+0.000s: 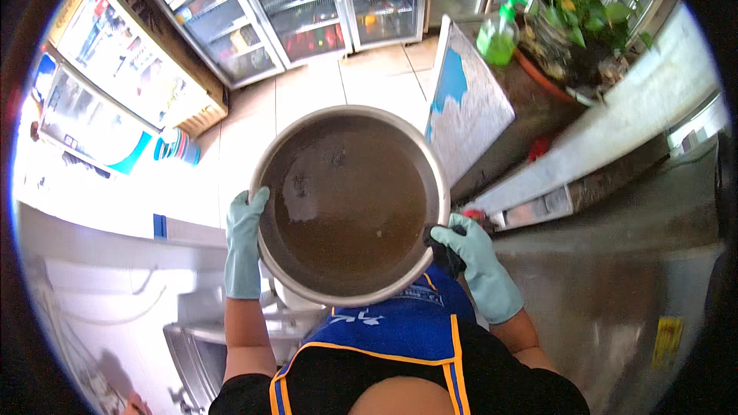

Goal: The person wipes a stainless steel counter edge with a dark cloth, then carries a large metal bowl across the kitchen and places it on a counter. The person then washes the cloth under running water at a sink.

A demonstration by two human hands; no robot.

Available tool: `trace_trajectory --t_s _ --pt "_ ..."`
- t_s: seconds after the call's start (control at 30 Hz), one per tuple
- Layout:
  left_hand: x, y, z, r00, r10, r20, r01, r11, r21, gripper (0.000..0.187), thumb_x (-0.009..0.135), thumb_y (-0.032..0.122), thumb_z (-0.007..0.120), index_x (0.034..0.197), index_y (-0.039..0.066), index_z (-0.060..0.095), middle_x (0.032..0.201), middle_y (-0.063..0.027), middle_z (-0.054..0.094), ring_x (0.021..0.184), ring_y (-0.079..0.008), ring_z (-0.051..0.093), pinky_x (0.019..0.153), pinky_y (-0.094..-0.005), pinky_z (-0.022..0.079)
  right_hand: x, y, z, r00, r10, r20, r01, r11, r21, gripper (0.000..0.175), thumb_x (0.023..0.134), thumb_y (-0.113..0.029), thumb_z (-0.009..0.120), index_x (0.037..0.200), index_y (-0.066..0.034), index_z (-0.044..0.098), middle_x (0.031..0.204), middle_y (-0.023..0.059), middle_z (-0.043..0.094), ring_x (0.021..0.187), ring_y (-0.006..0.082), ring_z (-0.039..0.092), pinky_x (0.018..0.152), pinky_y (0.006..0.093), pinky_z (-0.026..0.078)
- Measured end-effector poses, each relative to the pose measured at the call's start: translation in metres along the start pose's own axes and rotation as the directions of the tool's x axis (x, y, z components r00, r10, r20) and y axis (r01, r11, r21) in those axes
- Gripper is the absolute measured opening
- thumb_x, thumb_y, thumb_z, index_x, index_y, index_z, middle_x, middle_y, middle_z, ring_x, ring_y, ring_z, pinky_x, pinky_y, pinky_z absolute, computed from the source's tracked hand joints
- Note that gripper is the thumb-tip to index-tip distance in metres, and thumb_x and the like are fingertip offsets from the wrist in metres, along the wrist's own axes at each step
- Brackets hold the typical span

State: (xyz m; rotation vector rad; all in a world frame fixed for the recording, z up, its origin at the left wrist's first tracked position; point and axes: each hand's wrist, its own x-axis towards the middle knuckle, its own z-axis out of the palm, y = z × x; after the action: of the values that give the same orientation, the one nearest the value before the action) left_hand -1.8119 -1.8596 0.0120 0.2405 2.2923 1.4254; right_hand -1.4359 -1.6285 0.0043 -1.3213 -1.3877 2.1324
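A large round metal pot [445,184] is held up in front of my blue apron [403,328]. Brown liquid [357,196] lies inside it, with light reflecting off its surface. My left hand [247,236], in a pale green rubber glove, grips the rim on the left, thumb over the edge. On the lower right, my right hand [475,259] in a matching glove holds the pot's side together with a bunched black cloth [447,248]. The pot's underside and the fingers behind its wall are hidden.
Glass-door refrigerators [300,6] line the far wall beyond a tiled floor [311,89]. To the right stand a worn white panel [470,104], a green soap pump bottle [499,37] and a potted plant [582,17]. A steel sink [202,357] is at lower left.
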Motion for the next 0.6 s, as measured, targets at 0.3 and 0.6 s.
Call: trace_trajectory --t_s 0.3,0.6 --pt "0.200 0.086 0.075 0.999 0.046 0.024 -0.050 0.978 0.201 0.050 0.093 0.044 0.078 0.112 -0.002 0.074 0.089 -0.0082 0.071 0.072 -0.0182 0.065 0.066 -0.0366 0.054 0.182 -0.105 0.026 0.998 0.026 0.056 -0.035 0.986 0.162 0.022 0.095 -0.013 0.079 0.113 -0.0020 0.073 0.087 0.0071 0.074 0.065 0.0141 0.067 0.059 0.0283 0.055" --pt "0.468 0.127 0.187 0.949 0.197 0.246 -0.255 0.938 0.233 0.045 0.092 0.043 0.079 0.105 0.000 0.077 0.081 -0.0036 0.069 0.072 -0.0138 0.064 0.067 -0.0349 0.051 0.374 -0.107 0.056 0.977 -0.047 -0.209 0.086 0.980 0.180 0.023 0.094 -0.021 0.083 0.105 -0.0033 0.073 0.084 0.0068 0.073 0.068 0.0157 0.067 0.063 0.0312 0.053"
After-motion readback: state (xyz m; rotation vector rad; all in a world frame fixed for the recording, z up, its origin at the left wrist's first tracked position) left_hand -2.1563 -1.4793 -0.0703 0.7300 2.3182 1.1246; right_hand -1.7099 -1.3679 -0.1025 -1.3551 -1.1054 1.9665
